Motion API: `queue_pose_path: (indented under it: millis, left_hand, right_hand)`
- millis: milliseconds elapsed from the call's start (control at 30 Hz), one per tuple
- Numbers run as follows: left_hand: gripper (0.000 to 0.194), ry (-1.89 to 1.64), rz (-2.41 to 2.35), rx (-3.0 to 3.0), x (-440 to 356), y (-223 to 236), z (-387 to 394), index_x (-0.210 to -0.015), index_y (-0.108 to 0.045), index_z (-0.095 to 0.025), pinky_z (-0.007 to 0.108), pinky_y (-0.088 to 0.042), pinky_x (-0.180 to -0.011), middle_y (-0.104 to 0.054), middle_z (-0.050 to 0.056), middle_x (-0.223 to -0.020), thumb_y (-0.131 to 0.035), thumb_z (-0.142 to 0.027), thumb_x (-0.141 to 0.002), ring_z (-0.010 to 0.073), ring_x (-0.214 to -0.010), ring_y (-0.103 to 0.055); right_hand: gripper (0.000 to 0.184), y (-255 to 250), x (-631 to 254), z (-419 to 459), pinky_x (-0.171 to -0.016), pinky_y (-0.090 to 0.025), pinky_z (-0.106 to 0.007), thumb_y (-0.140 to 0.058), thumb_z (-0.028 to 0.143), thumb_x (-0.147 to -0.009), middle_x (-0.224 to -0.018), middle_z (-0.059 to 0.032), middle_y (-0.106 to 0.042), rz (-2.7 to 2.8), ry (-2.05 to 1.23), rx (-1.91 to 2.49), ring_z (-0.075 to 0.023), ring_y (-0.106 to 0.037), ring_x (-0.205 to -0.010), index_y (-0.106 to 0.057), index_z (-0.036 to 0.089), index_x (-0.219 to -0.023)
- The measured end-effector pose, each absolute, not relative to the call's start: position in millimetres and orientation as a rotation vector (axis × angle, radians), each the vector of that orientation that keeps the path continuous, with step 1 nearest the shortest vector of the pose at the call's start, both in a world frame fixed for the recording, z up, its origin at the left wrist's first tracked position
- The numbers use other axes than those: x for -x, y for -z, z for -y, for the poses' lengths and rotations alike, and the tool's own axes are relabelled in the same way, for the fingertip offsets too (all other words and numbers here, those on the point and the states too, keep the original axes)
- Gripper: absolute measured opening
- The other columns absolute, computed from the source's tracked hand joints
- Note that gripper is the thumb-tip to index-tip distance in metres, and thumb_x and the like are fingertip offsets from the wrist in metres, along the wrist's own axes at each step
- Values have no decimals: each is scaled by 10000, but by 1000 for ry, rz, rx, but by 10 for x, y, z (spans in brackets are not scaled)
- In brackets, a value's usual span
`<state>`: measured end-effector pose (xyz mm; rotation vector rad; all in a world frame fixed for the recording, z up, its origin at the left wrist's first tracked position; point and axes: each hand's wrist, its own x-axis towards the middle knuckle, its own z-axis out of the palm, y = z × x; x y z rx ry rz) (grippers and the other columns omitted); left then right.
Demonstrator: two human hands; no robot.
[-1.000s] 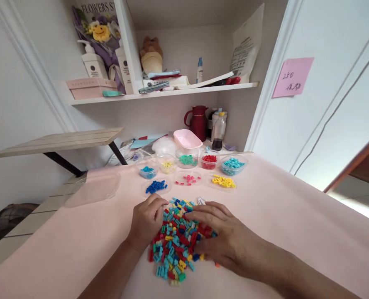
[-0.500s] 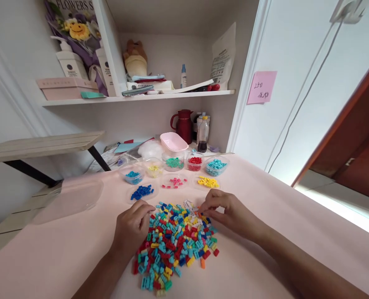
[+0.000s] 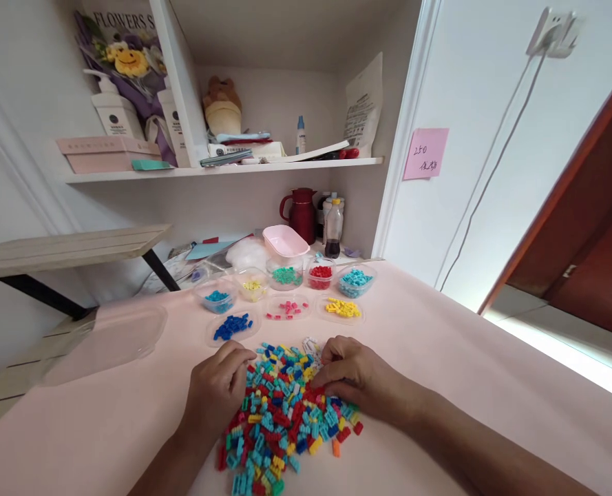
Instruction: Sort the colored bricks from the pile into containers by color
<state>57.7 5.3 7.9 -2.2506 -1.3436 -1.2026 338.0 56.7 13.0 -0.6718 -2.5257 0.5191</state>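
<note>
On the pink table [image 3: 440, 358], my left hand [image 3: 217, 389] and right hand [image 3: 354, 379] pinch into the mixed brick pile [image 3: 285, 413]; I cannot tell what they grip. Small dishes [image 3: 285, 275] hold few sorted bricks; most remain.

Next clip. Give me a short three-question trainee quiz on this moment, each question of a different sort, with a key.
1. True or false: both hands rest on the loose pile of small mixed-colour plastic bricks on the pale pink tabletop.
2. Which sorted bricks lie nearest the left hand? A) red bricks in a clear tub B) dark blue bricks on a clear lid C) yellow bricks on a clear lid
3. Fill in: the dark red jug stands below the white wall ____.

Key:
1. True: the left hand is at the pile's left edge, the right hand at its upper right.
2. B
3. shelf
</note>
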Motion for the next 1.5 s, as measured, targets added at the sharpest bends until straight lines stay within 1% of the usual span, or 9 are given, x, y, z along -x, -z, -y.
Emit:
queue_pose_path:
  millis: [167, 367, 533, 633, 767, 967, 1200, 1367, 1500]
  left_hand:
    - [212, 1201, 1326, 2267, -578, -89, -60, -861, -632, -204, 190, -495, -624, -660, 5, -798, -456, -85, -857, 108, -708, -652]
    - [216, 1199, 1292, 2248, -582, -119, -49, -860, -647, -214, 192, -501, -620, -671, 5, -796, -460, -106, -848, 113, -694, -655]
    - [229, 1219, 1210, 2208, -567, -129, -67, -862, -651, -223, 178, -498, -614, -679, 2, -798, -465, -93, -832, 109, -691, -661]
    - [223, 1228, 1181, 2183, -566, -138, -85, -855, -651, -226, 173, -497, -619, -681, -1, -794, -472, -94, -828, 108, -694, -665]
    - [214, 1215, 1165, 2173, -568, -157, -90, -834, -659, -230, 168, -499, -613, -689, -5, -791, -480, -113, -822, 110, -689, -677]
    - [209, 1197, 1168, 2173, -561, -169, -86, -833, -664, -230, 151, -495, -576, -698, -1, -802, -480, -133, -831, 104, -671, -681]
    - [209, 1192, 1142, 2176, -575, -167, -86, -838, -646, -236, 153, -492, -595, -691, -12, -784, -473, -118, -836, 95, -669, -672]
    - [197, 1201, 1158, 2183, -557, -108, -109, -873, -641, -241, 152, -484, -585, -690, -13, -806, -475, -138, -852, 92, -669, -667]
    - [198, 1198, 1168, 2192, -557, -113, -100, -867, -644, -236, 153, -479, -579, -687, -10, -798, -475, -133, -852, 95, -664, -665]
  right_hand:
    - [129, -139, -3342, -563, -834, -448, -313, -653, 281, -836, -953, -60, -605, 2501, -518, 686, -187, -563, -921, -710, 240, -944]
    - [141, -230, -3387, -593, -707, -465, -262, -716, 208, -734, -916, -32, -596, 2317, -715, 851, -166, -552, -825, -624, 201, -840]
    - [79, -377, -3558, -697, -664, -444, -244, -632, 168, -753, -818, -2, -617, 2151, -747, 1041, -141, -539, -740, -574, 193, -800]
    - [80, -411, -3641, -762, -640, -422, -241, -586, 132, -749, -812, -5, -634, 2165, -655, 1157, -133, -543, -706, -589, 190, -804]
    - [112, -405, -3667, -782, -617, -389, -234, -588, 133, -724, -857, -14, -653, 2271, -574, 1253, -140, -553, -724, -616, 197, -813]
    - [111, -346, -3666, -772, -551, -318, -217, -563, 118, -698, -844, -10, -649, 2374, -458, 1375, -124, -515, -661, -602, 203, -758]
    - [131, -327, -3697, -777, -565, -310, -216, -534, 83, -691, -816, -4, -641, 2412, -488, 1354, -119, -509, -661, -591, 195, -727]
    - [164, -345, -3737, -782, -574, -328, -212, -527, 70, -695, -839, -1, -650, 2415, -529, 1324, -121, -531, -688, -614, 202, -738]
    - [180, -342, -3729, -789, -594, -359, -226, -538, 132, -748, -885, -11, -662, 2359, -521, 1326, -132, -561, -708, -657, 223, -848]
